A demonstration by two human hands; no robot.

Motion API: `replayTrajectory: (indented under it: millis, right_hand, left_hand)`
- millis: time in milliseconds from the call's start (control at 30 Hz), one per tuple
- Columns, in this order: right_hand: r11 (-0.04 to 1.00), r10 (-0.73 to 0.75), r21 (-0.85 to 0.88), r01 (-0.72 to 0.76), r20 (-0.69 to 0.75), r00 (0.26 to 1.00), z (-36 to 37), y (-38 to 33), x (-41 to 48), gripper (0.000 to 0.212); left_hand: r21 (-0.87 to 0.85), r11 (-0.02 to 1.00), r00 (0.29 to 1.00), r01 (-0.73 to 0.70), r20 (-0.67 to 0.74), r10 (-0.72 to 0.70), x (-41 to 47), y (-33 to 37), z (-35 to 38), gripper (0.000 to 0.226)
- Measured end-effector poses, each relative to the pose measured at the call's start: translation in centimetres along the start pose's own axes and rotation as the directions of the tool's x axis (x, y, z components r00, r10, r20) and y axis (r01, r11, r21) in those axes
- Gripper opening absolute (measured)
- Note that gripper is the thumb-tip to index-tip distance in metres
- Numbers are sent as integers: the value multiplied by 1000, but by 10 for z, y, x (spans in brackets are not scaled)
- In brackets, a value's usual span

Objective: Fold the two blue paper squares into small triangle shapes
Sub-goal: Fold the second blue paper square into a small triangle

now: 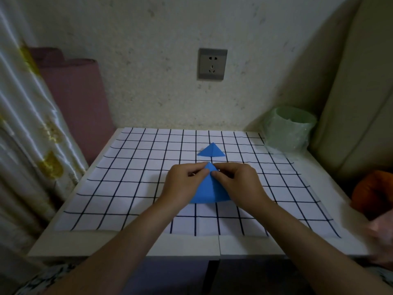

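A small folded blue paper triangle (211, 151) lies on the checked mat toward the back, right of centre. Nearer to me a larger blue paper triangle (209, 191) lies with its tip pointing away. My left hand (184, 183) and my right hand (239, 182) sit on either side of it. Both pinch the paper near its far tip, fingertips almost meeting. The hands cover the side edges of this triangle; its near edge shows between my wrists.
A white mat with a dark grid (127, 184) covers a white table (234, 245). A pale green plastic-wrapped roll (289, 128) stands at the back right corner. An orange object (372, 188) lies off the right edge. A curtain hangs at left, with a wall socket (212, 64) behind.
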State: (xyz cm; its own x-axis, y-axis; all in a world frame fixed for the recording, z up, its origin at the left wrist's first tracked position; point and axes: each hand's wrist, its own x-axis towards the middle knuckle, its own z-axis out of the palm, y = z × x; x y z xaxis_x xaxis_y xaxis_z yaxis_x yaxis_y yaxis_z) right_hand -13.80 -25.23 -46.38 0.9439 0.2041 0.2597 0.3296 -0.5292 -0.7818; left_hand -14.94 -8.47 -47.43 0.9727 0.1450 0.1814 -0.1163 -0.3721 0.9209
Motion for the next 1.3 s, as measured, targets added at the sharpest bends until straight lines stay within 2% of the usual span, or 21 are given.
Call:
replayTrajectory:
  millis: [133,300,700,800,867,1000,1200,1300]
  right_hand:
    - [1000,-3,22,4,-2,1000,1,0,0,16]
    - [999,-5,43,5,-2,1000,0,0,2,17]
    - [997,21,-69,-19,33,999,-1,1,3,14]
    - [992,75,-109,-70,46,996,-5,2,7,9]
    - [988,121,-102,-114,62,991,-9,3,10,14]
    - [978,194,-93,-185,107,975,-11,4,14,15]
    - [978,151,-161,-131,121,981,-10,3,15,14]
    - [980,141,-157,-123,112,984,-11,3,15,13]
  left_hand:
    - [25,998,998,-64,-9,64,-4,1,0,30]
    - [81,988,991,-134,-14,136,-6,4,1,30]
    - [73,993,995,-96,48,92,-4,0,1,32]
    - [77,994,995,-83,60,79,-4,0,4,25]
    - [73,995,996,-70,62,66,-3,-1,6,22]
    - [85,995,996,-44,79,37,1,-5,11,28]
    - [104,993,995,-57,91,48,4,-6,15,32]
    - [87,995,995,-48,93,40,5,-5,15,26]
